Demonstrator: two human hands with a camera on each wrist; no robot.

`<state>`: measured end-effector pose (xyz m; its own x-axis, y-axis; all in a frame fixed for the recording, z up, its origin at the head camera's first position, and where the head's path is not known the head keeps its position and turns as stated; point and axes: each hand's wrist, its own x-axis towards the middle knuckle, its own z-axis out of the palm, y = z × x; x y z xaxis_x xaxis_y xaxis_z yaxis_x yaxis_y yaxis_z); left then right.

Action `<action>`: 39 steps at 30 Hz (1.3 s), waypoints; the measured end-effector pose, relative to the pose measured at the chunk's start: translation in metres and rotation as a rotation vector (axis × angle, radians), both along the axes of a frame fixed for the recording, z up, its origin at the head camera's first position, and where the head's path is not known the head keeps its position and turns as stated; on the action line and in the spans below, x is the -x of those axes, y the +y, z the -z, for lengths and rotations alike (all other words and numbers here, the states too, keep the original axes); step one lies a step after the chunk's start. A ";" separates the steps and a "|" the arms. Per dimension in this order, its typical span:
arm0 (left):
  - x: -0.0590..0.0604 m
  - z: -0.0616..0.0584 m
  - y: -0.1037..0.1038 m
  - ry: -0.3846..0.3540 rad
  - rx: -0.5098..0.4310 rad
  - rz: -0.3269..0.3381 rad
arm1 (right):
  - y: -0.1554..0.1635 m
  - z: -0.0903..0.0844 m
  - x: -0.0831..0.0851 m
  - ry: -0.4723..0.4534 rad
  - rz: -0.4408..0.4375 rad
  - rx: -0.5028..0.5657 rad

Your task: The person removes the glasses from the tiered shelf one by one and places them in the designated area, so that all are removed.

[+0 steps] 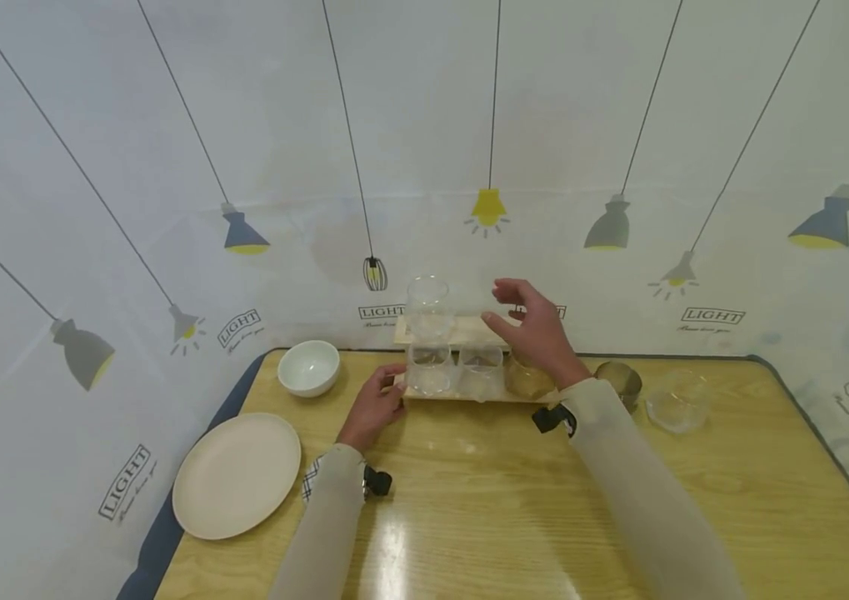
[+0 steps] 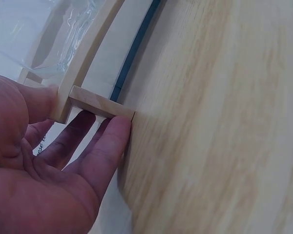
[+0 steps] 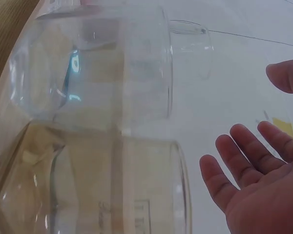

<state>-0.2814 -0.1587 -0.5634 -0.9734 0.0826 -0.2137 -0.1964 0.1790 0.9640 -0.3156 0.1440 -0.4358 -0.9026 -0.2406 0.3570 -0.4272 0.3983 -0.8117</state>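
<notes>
A two-level wooden rack [image 1: 466,331] stands at the table's back edge. My left hand [image 1: 375,404] grips its left end; in the left wrist view the thumb is at the rail [image 2: 83,63] and fingers touch the short crosspiece [image 2: 95,101]. One clear glass [image 1: 429,307] is on the upper level. On the lower level, two clear glasses [image 1: 481,371] sit left of an amber glass [image 1: 527,379], partly hidden by my right arm. My right hand [image 1: 536,333] is raised over the rack's right side, fingers apart and holding nothing, beside the amber glass [image 3: 151,180] in the right wrist view.
Right of the rack are a brownish cup [image 1: 619,383] and a clear faceted glass [image 1: 679,404]. To the left, a white bowl [image 1: 308,368] sits behind a large pale plate [image 1: 237,477]. A lamp-printed sheet [image 1: 424,150] rises behind the wooden table [image 1: 469,517].
</notes>
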 end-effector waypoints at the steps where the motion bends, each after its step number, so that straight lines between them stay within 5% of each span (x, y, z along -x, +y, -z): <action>1: 0.000 0.000 0.000 0.002 -0.005 0.000 | -0.005 -0.001 0.003 -0.004 -0.008 0.003; 13: 0.003 0.000 0.000 0.020 0.015 0.002 | -0.061 -0.008 0.036 -0.158 -0.006 -0.139; 21: 0.005 0.003 -0.001 -0.009 -0.004 -0.007 | -0.083 0.003 0.053 -0.219 -0.015 -0.210; 32: 0.001 0.002 -0.002 -0.017 0.013 -0.022 | -0.089 0.014 0.060 -0.219 -0.030 -0.193; 39: 0.004 0.004 -0.003 -0.014 0.003 -0.006 | -0.084 0.005 0.056 -0.205 -0.025 -0.168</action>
